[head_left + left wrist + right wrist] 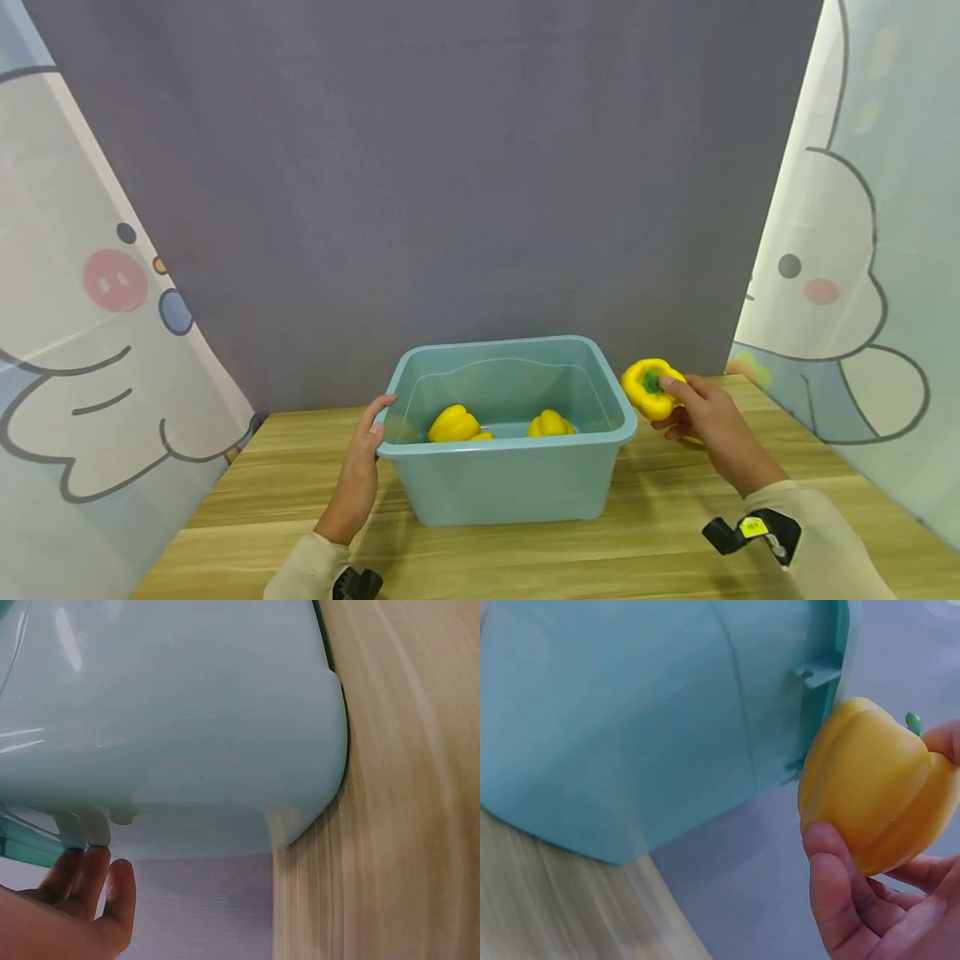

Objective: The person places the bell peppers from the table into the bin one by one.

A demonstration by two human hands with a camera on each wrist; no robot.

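My right hand [716,429] holds a yellow bell pepper [647,392] with a green stem, just off the right rim of a light blue plastic bin [510,483]. In the right wrist view the thumb presses near the stem of the pepper [870,787] and the fingers support its underside. With thumb and fingers, my left hand [356,483] grips the bin's left rim; the left wrist view shows bent fingers [120,896] against the outer wall. Inside the bin lie a yellow pepper [453,423] at left and another yellow pepper [551,423] at right, their lower parts hidden by the front wall.
The bin stands on a wood-grain table [465,558]. Below my right hand another yellow thing [692,442] shows, mostly hidden. A grey cloth [420,183] hangs behind the table, and printed curtains [817,283] flank it on both sides.
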